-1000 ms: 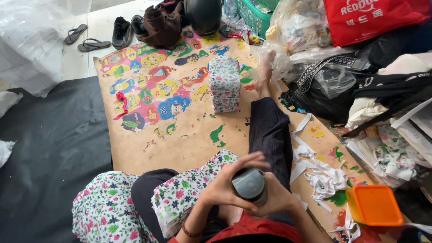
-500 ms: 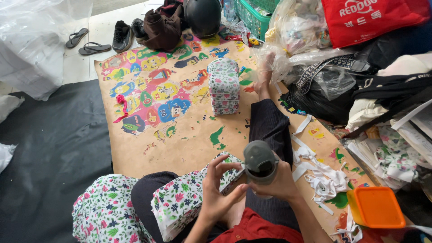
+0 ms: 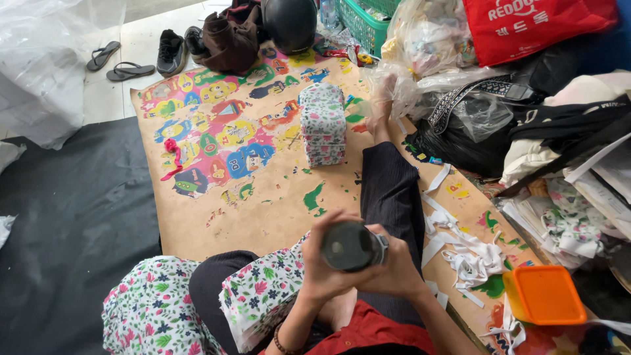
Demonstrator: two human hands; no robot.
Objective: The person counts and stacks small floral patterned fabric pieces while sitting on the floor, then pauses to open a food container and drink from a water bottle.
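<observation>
A floor strewn with goods: a brown paper mat (image 3: 263, 197) printed with bright cartoon shapes lies beside a dark sheet (image 3: 66, 217), with bags, a helmet (image 3: 290, 23) and shoes along the far edge.

Head view: the person sits on the mat, one leg stretched ahead. Both hands meet just above the lap around a dark bottle (image 3: 350, 246). Its long axis points up toward the camera, so mostly the round cap end shows. The left hand (image 3: 327, 266) is clenched around the bottle's left side, fingers curling over the top; the right hand (image 3: 394, 266) clasps it from the right, touching the left. A floral cloth stack (image 3: 259, 299) rests on the left knee, directly below the bottle; another floral stack (image 3: 322, 121) stands well apart, far up the mat. An orange box (image 3: 544, 294) sits right.
</observation>
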